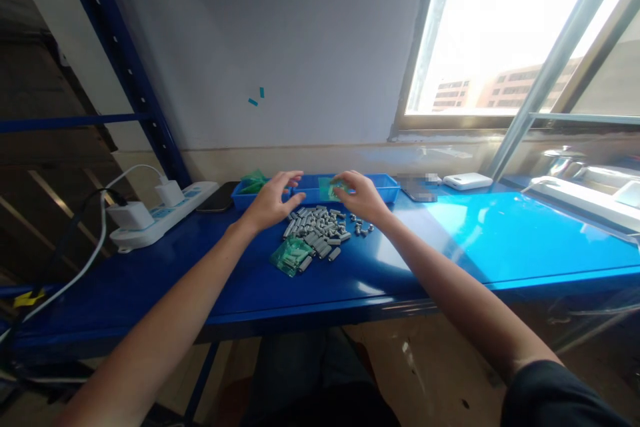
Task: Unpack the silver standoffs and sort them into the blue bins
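Note:
A heap of several small grey cylinders (320,230) lies on the blue table (500,240). A green transparent bag (290,255) with some cylinders in it rests at the heap's near left. My right hand (361,197) hovers beyond the heap, fingers pinched on a small green bag (327,188) over the blue tray (385,185). My left hand (273,200) hangs just left of it, fingers loosely spread, holding nothing, near the tray's front rim. More green bags (253,181) sit in the tray's left end.
A white power strip (160,217) with two plugged adapters and cables lies at the left. A dark phone (220,197) is beside it. A white box (467,181) sits near the window sill. Blue shelf posts rise on the left.

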The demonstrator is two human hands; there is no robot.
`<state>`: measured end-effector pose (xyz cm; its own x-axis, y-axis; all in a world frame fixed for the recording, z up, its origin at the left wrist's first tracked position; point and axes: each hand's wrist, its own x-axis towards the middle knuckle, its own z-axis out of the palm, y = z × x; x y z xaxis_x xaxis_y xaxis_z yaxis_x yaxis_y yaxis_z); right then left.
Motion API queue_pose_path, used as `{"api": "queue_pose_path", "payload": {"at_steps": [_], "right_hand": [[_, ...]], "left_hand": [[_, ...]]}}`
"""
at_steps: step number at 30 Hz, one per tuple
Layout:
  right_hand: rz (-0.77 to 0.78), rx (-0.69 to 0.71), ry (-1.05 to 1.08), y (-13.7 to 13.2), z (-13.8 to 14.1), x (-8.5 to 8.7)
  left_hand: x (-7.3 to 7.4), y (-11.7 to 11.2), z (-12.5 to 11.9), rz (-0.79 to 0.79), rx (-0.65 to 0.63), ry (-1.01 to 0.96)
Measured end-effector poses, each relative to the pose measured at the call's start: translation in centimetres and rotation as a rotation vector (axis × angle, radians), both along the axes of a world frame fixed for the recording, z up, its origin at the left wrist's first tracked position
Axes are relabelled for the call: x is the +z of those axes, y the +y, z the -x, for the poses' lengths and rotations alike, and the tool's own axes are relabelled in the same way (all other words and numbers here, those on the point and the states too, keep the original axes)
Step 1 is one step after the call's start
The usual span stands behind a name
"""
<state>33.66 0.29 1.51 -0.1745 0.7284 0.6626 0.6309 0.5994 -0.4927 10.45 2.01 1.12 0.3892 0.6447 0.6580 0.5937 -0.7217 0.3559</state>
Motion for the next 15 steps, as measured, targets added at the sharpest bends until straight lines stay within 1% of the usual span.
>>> {"api": "queue_pose_path", "payload": {"at_steps": [1, 3, 5, 6, 7, 9, 11, 13, 15], "right_hand": [[0.011, 0.079, 0.05, -0.2, 0.7, -0.3], [0.052, 0.202, 0.126, -0.7, 1.9, -0.7], [0.065, 0.257, 0.18, -0.9, 2.6, -0.9], [0.058, 0.254, 0.203, -1.0, 2.7, -0.9], [0.049, 0.236, 0.223, -1.0, 2.6, -0.8], [0.038, 0.177, 0.242, -0.9, 2.2, -0.5], [0.049, 0.11, 0.213, -0.6, 1.6, -0.4], [0.078, 0.059, 0.141, -0.3, 1.1, -0.5], [0.111, 0.027, 0.047, 0.0, 0.8, -0.8]], "left_hand": [[-0.2, -0.6, -1.1, 0.044, -0.06, -0.011], [-0.5, -1.3, -2.5, 0.098, -0.111, -0.036], [-0.3, -1.4, -2.7, 0.094, -0.07, -0.048], [0.0, -1.1, -2.4, 0.068, -0.011, -0.062], [0.5, -0.5, -1.9, 0.028, 0.077, -0.083], [1.8, 1.1, -0.6, -0.067, 0.308, -0.145], [2.8, 3.3, 0.5, -0.11, 0.533, -0.146], [3.0, 5.3, 1.3, -0.035, 0.647, -0.037], [2.3, 6.7, 1.7, 0.072, 0.687, 0.082]]}}
